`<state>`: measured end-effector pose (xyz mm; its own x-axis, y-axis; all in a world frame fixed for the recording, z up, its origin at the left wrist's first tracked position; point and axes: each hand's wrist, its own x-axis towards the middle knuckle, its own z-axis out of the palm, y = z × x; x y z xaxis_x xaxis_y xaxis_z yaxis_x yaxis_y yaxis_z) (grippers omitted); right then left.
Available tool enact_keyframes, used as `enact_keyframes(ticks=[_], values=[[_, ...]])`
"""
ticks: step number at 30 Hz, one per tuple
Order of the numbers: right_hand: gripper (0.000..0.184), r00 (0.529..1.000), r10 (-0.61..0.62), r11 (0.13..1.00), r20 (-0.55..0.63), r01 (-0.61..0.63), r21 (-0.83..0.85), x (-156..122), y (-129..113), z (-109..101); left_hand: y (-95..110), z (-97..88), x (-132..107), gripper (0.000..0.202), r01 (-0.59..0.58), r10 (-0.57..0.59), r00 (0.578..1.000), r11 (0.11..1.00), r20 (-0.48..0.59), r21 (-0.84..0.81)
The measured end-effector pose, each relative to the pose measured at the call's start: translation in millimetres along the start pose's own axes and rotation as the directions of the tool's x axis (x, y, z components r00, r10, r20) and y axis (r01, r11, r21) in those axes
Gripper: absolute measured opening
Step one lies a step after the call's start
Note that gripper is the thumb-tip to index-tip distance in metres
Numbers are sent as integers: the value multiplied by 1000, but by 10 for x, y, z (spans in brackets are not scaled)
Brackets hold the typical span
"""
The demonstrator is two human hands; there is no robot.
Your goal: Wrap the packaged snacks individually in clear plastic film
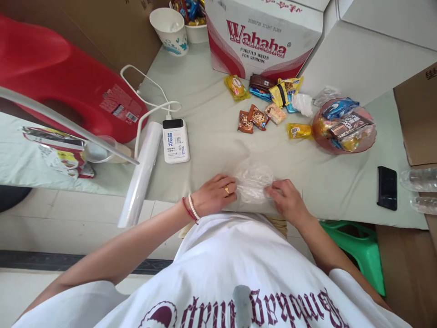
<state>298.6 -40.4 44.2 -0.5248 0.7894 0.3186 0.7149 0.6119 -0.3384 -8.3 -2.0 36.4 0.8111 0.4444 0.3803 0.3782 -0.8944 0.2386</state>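
Observation:
A crumpled piece of thin clear plastic lies on the cloth-covered table near its front edge; whether it is a bag or loose film I cannot tell. My left hand, wearing a ring and bracelets, has its curled fingers closed at the plastic's left edge. At the opposite edge, the thumb and fingers of my right hand pinch the plastic. Beyond the hands are small brown snack packets, a pink-cream wrapped snack and a yellow packet.
A pink transparent bowl of snacks stands at right, a black phone farther right. At left are a cabled power bank, a plastic roll and a red jug. Behind stand a Wahaha box and a paper cup.

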Motion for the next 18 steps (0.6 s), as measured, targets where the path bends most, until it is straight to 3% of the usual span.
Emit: enact_keyframes(ticks=[2,3,6,9,10,12,15,18], values=[[39,988,-3,994,156,-13,104,-111,-15,26,68,152,-141,13,102,-91,991,990,102,-102],[39,985,10,984,175,-40,172,-135,-14,4,95,193,-168,18,173,-158,981,976,115,-136],[29,967,251,916,32,-248,315,-43,55,-90,139,242,-76,34,402,-392,914,907,102,-123],[27,831,553,799,-54,-511,316,279,211,-34,141,268,192,42,527,-525,832,849,180,40],[36,798,601,764,-28,-565,312,412,270,31,140,275,288,45,532,-539,811,841,227,94],[49,776,625,712,82,-610,348,665,378,204,139,279,443,53,535,-559,767,828,314,169],[28,761,623,624,182,-623,471,908,494,445,131,241,511,55,614,-657,668,752,350,240],[22,679,722,486,134,-635,601,951,558,547,108,168,374,51,743,-796,534,603,287,291]])
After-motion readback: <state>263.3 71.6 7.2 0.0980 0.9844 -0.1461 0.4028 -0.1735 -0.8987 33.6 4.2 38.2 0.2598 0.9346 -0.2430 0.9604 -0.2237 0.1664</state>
